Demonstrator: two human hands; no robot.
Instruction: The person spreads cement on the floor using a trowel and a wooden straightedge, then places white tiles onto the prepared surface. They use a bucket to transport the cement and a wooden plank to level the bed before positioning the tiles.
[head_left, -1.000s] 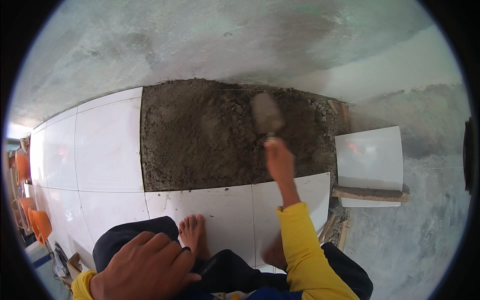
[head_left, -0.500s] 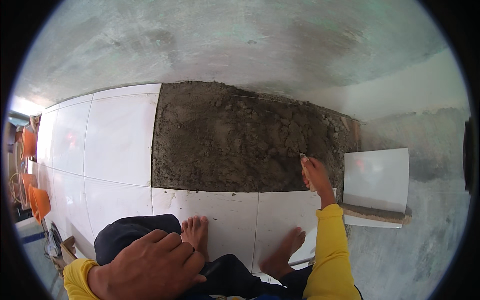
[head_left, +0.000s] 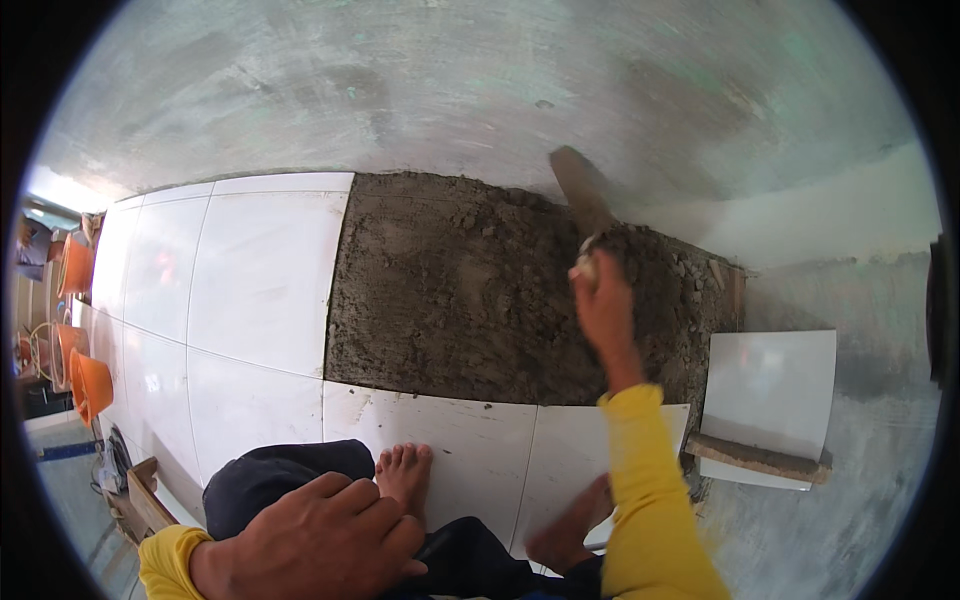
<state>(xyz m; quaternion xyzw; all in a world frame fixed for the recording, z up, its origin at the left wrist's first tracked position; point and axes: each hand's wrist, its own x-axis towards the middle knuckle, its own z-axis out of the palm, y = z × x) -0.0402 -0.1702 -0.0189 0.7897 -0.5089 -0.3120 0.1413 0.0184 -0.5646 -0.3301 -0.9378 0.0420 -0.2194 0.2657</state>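
Note:
My right hand [head_left: 605,305] is closed round the handle of a trowel [head_left: 580,190], and motion blurs it a little. The grey blade points up and away, held over the far edge of a bed of dark, wet mortar [head_left: 450,280] beside the wall. Lumps and crumbs roughen the mortar's surface, mostly toward the right. My left hand [head_left: 325,540] rests by my bent left knee [head_left: 280,480], fingers curled in and nothing visible in them.
White floor tiles [head_left: 265,270] border the mortar on the left and near side; my bare feet stand on the near ones. A loose white tile [head_left: 765,385] leans at the right with a rough strip [head_left: 760,457] across it. Orange buckets [head_left: 90,388] stand at far left. A plastered wall [head_left: 450,90] rises behind.
My right hand has lifted the trowel up and away from the mortar's near right part toward the wall, bringing its blade into sight. My left hand stays by the knee. The view has shifted slightly.

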